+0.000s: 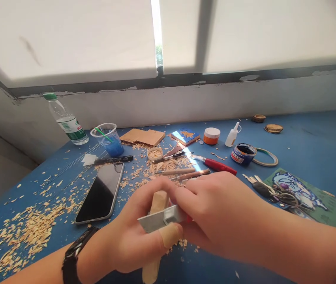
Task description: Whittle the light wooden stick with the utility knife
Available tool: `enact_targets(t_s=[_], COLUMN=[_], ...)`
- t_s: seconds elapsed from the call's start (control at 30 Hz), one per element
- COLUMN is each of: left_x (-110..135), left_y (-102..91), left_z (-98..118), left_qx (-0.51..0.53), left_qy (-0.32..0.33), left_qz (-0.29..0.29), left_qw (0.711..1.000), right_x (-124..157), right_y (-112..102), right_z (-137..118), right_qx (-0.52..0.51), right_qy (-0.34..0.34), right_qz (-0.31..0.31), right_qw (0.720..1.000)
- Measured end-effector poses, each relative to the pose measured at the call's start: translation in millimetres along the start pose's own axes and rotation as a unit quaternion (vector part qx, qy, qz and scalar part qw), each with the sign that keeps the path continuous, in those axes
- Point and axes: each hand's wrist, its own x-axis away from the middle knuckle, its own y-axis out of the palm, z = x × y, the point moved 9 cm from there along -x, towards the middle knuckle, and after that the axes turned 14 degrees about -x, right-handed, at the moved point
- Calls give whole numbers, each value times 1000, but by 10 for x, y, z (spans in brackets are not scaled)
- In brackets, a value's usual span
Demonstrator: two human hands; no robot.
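My left hand point(135, 232), with a black watch on the wrist and a plaster on the thumb, is closed round a pale wooden stick point(157, 205) that stands nearly upright. My right hand point(218, 213) is closed on a utility knife point(162, 219) with a grey metal blade guide and a red handle mostly hidden in the fist. The blade lies across the stick, and my left thumb presses on its back. Wood shavings point(28, 228) are scattered over the blue table point(318, 150).
A smartphone point(101, 193) lies left of my hands. Behind are carving tools point(185, 173), a red-handled knife point(215, 163), a blue cup point(110, 140), a water bottle point(65, 120), wooden boards point(142, 137), paint pots point(243, 154), a glue bottle point(232, 135), keys point(271, 191) and a green mat point(318, 201).
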Motion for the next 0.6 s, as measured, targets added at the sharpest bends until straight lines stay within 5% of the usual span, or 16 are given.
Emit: enact_targets(t_s=[0.23,0.4,0.47,0.6], left_x=[29,-27,-72,-139], left_y=[-25,-72,-65,-81], left_z=[-170,-575,-659,-698], left_qx=[41,152,192,231], left_qy=[-25,-135,-162,-164], left_qz=[22,81,76,68], left_qw=[999,976,965,957], right_x=[-8,-60,-93,-199], right_y=[-69,-153,-69,213], right_z=[22,433,659,935], right_qx=[-70,-263,-379,-656], right_qy=[-16,91,149,152], right_qz=[18,60,89,165], right_qw=[997,959,909,721])
